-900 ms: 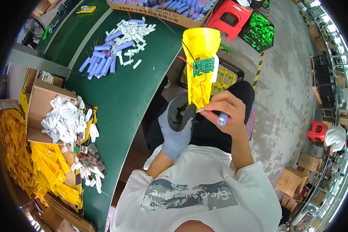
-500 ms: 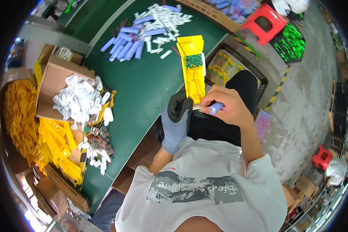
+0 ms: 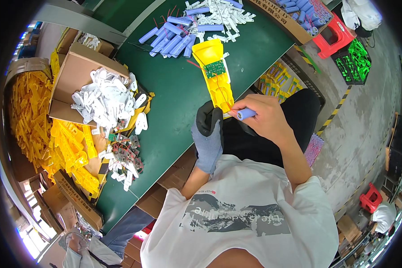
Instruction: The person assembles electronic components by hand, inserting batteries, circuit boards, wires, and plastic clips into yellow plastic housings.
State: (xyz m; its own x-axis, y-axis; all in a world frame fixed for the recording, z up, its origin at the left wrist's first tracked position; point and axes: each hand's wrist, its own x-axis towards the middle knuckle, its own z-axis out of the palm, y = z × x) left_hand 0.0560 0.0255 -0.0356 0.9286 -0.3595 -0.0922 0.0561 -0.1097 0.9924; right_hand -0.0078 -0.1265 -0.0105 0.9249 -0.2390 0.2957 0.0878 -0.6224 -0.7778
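A long yellow plastic housing [image 3: 220,94] rests at a slant over the table edge, with a green circuit board [image 3: 215,68] and thin red wires inside. My left hand [image 3: 208,127], in a grey glove with black fingers, is closed round its near end. My bare right hand [image 3: 268,118] holds a purple cylindrical battery cell [image 3: 245,114], its end facing left. Thumb and fingertips of that hand pinch close to the housing's near end, by a red wire; exactly what the tips touch is hidden. A white piece [image 3: 226,67] shows along the housing's right side.
Purple cells [image 3: 169,42] with red wires and small white parts [image 3: 223,18] lie at the far side of the green table [image 3: 158,98]. A cardboard box [image 3: 67,91] spills white parts at left, beside yellow housings [image 3: 71,152]. A dark crate [image 3: 315,85] stands right.
The whole view has shifted, so the surroundings sit further right. The housing's far end has tilted to the left. Both hands keep their hold.
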